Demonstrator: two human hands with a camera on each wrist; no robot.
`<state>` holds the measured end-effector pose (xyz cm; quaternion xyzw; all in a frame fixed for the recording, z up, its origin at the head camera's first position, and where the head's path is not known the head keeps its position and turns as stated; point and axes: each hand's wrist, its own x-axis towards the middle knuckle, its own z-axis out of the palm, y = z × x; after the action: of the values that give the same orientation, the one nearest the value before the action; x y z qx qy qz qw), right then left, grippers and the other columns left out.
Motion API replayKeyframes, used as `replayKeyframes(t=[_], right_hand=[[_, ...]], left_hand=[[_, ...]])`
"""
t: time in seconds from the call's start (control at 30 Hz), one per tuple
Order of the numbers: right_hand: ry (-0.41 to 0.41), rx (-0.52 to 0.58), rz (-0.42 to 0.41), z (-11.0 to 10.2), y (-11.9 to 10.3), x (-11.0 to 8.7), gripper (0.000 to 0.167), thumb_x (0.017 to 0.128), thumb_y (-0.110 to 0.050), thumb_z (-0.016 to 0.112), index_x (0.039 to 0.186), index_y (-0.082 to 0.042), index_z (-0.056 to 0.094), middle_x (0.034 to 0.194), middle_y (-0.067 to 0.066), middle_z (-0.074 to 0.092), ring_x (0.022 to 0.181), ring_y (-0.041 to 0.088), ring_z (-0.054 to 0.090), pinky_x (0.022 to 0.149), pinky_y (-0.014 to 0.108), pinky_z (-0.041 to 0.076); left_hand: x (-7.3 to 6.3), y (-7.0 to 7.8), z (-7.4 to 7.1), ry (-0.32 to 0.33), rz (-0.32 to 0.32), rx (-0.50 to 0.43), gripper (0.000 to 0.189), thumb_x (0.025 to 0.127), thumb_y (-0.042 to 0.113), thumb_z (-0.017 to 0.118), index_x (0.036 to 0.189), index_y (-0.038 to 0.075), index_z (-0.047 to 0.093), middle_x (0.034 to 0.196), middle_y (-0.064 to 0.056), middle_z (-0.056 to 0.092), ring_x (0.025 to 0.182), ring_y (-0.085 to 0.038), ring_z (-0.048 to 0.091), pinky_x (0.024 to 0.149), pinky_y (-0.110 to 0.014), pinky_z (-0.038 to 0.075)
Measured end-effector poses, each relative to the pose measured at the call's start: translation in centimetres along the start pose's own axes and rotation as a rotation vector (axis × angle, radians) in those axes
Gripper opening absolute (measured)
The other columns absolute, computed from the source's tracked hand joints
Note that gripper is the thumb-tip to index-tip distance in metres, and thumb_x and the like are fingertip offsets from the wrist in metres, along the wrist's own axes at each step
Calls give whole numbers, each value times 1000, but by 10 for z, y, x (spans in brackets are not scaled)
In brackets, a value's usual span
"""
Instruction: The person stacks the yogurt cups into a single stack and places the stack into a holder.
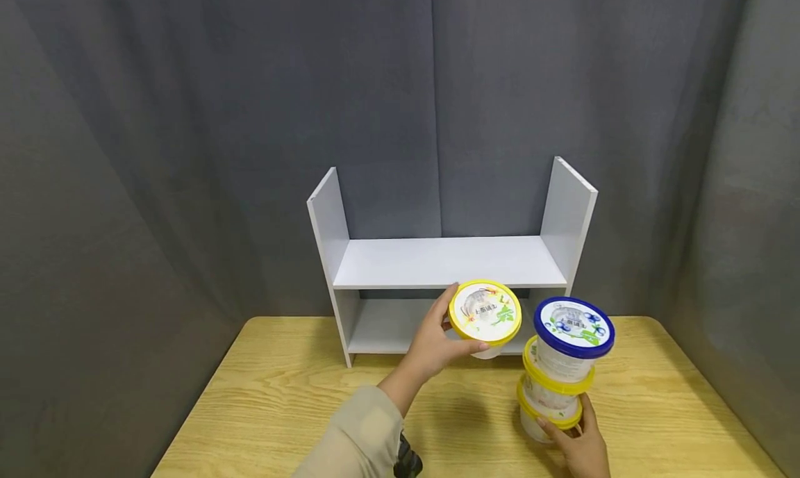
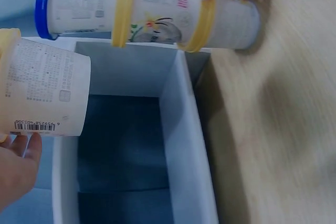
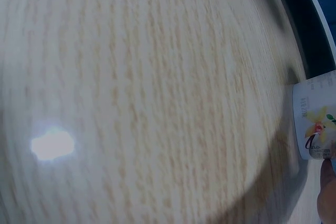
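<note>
My left hand (image 1: 431, 342) grips a round white tub (image 1: 485, 312) with a yellow lid, raised in front of the shelf. In the left wrist view a barcode shows on this tub's side (image 2: 50, 87). On the right, three tubs stand in a leaning stack: a blue-lidded tub (image 1: 573, 327) on top, a yellow-lidded middle tub (image 1: 551, 394) and a yellow-lidded bottom tub (image 1: 532, 428). Low on the stack, my right hand (image 1: 581, 443) holds the bottom tub, thumb and fingers around it near its lid. The right wrist view catches only part of the bottom tub (image 3: 315, 121).
A white two-level shelf (image 1: 450, 261) stands at the back of the wooden table (image 1: 262, 394), with upright side panels. The stack stands before its right end. Grey curtains (image 1: 387, 103) hang behind and on both sides.
</note>
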<state>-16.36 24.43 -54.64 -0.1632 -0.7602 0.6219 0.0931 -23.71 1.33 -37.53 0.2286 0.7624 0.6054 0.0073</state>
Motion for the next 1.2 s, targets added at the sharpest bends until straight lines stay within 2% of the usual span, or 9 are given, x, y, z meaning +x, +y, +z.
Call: replayKeyframes(t=[0.1, 0.2, 0.37, 0.47, 0.57, 0.73, 0.97, 1.03, 1.2], right_hand=[[-7, -3, 19, -1, -1, 1, 103, 66, -39, 72, 139, -25, 1, 132, 17, 26, 118, 34, 27, 96, 43, 27], [-33, 3, 37, -2, 1, 3, 105, 66, -40, 72, 139, -26, -2, 133, 18, 23, 119, 35, 25, 96, 44, 27], [-19, -18, 31, -2, 24, 17, 110, 59, -51, 71, 139, -29, -3, 134, 19, 24, 119, 36, 27, 95, 43, 29], [-12, -16, 29, -1, 28, 20, 113, 55, -54, 71, 138, -32, -2, 134, 18, 25, 118, 34, 28, 95, 42, 29], [-12, -13, 11, -1, 16, 11, 107, 62, -49, 70, 139, -29, -1, 132, 20, 26, 116, 35, 30, 93, 40, 32], [1, -58, 6, -1, 6, 4, 100, 68, -44, 68, 139, -26, 0, 129, 18, 30, 110, 28, 38, 86, 24, 39], [1, -22, -5, -1, 15, 10, 99, 68, -41, 70, 139, -29, 2, 129, 20, 29, 112, 35, 35, 86, 32, 40], [3, -18, 21, -1, 18, 13, 103, 64, -45, 71, 139, -31, 2, 130, 18, 29, 113, 34, 36, 85, 29, 41], [-6, 25, 43, -3, 24, 18, 111, 54, -52, 74, 137, -36, 2, 132, 16, 27, 116, 32, 32, 92, 35, 34]], left_hand=[[4, 9, 1, -7, -8, 30, 96, 60, 25, 79, 137, 28, 22, 132, 6, 30, 104, -17, 42, 85, -36, 38], [8, 17, 0, -13, 19, 17, 95, 61, 23, 79, 137, 28, 22, 132, 6, 30, 104, -16, 42, 85, -34, 37], [10, 38, -4, -15, 80, 5, 93, 62, 19, 78, 137, 23, 23, 132, 5, 31, 103, -13, 42, 86, -29, 37], [14, 48, -4, -10, 81, 27, 94, 62, 21, 78, 137, 25, 23, 130, 8, 32, 100, -11, 43, 83, -28, 38], [22, 49, -1, -9, 77, 33, 96, 59, 26, 80, 135, 32, 23, 129, 14, 32, 98, -9, 44, 80, -26, 41], [29, 63, 3, -18, 107, 15, 96, 58, 24, 80, 136, 29, 24, 132, 12, 30, 103, -9, 43, 80, -24, 40], [38, 76, 13, -49, 117, -30, 94, 60, 19, 79, 136, 25, 24, 134, 10, 28, 110, -8, 38, 86, -26, 37], [40, 78, 16, -61, 106, -56, 94, 60, 17, 79, 136, 24, 24, 134, 10, 29, 110, -8, 38, 86, -25, 36], [41, 78, 25, -87, 104, -101, 93, 61, 14, 78, 137, 22, 24, 132, 11, 30, 108, -7, 39, 84, -24, 37]])
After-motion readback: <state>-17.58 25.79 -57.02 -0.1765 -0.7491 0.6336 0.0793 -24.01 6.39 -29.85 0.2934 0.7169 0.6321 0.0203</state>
